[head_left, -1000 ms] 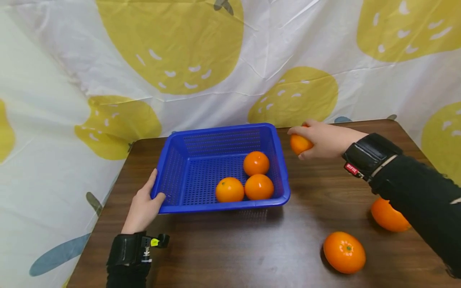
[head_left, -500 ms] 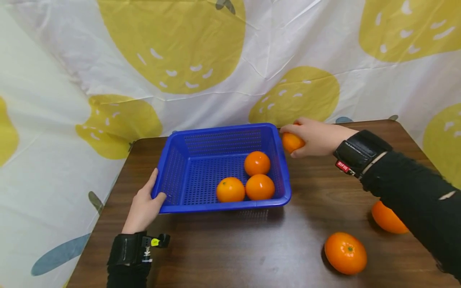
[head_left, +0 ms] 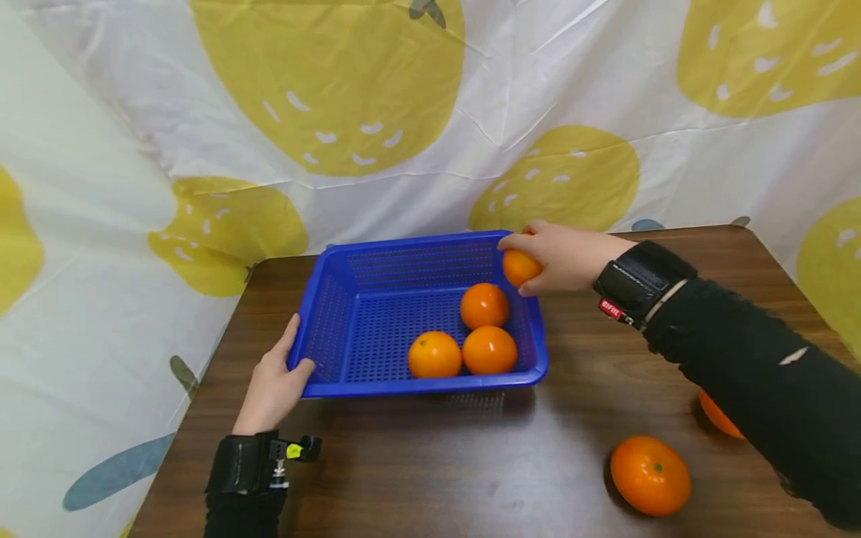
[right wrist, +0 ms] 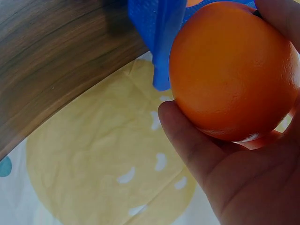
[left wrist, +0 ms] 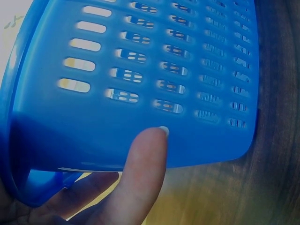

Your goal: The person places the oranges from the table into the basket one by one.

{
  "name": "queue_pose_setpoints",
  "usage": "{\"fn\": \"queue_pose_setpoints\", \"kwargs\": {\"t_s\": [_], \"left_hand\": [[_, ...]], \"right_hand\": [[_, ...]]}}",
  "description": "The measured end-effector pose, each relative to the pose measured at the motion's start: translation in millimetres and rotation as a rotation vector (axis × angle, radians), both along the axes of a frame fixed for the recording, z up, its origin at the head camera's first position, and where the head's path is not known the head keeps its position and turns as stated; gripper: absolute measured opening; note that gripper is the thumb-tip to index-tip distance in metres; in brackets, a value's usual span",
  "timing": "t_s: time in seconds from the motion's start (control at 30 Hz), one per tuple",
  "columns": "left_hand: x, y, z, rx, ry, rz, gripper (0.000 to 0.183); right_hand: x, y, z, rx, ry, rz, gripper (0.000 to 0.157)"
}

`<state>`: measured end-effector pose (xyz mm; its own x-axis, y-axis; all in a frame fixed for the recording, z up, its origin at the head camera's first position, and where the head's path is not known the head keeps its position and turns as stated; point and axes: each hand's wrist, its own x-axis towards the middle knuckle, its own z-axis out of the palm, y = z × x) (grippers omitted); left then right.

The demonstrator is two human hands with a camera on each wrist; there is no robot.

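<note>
A blue perforated plastic basket (head_left: pixel 403 388) stands on the wooden table, with three oranges grouped in its right part: one front left (head_left: pixel 434 354), one front right (head_left: pixel 489 350) and one behind (head_left: pixel 484 305). My left hand (head_left: pixel 271 385) grips the basket's left side; in the left wrist view the thumb (left wrist: pixel 146 164) lies against its slotted wall (left wrist: pixel 93 126). My right hand (head_left: pixel 563 255) holds another orange (head_left: pixel 520 267) at the basket's right rim, near the back corner. In the right wrist view, fingers and thumb wrap this orange (right wrist: pixel 229 70) close to the blue rim (right wrist: pixel 166 47).
On the table (head_left: pixel 417 463), one orange (head_left: pixel 650 476) lies at the front right. Another orange (head_left: pixel 718 415) is partly hidden behind the right sleeve (head_left: pixel 753 373). A white cloth (head_left: pixel 403 202) with yellow fruit prints hangs behind the table.
My right hand has moved left with its orange, from beside the basket to its right rim. The sleeve now covers more of the far-right orange. The left hand keeps its grip.
</note>
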<state>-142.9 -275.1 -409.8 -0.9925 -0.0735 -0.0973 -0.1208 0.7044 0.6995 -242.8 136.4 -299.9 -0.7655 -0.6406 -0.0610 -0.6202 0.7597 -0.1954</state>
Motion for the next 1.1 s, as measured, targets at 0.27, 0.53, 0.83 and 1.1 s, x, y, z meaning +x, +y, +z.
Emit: {"fn": "queue_pose_setpoints", "kwargs": {"t_s": [0.27, 0.53, 0.83, 1.1], "left_hand": [[1.1, -3.8, 0.2, -0.014, 0.017, -0.003, 0.072], [2.1, -5.0, -0.8, -0.014, 0.016, 0.004, 0.071], [2.3, -6.1, -0.4, -0.027, 0.025, 0.005, 0.072], [2.2, -4.9, -0.2, -0.015, 0.013, 0.011, 0.071]], "right_hand": [[-3.5, -17.8, -4.1, 0.015, -0.038, 0.015, 0.066], [-5.6, -34.7, -7.8, 0.026, -0.081, 0.047, 0.065], [-9.1, -54.3, -11.1, 0.068, -0.117, 0.03, 0.064], [-14.5, -70.9, -16.0, 0.075, -0.148, 0.045, 0.066]]}}
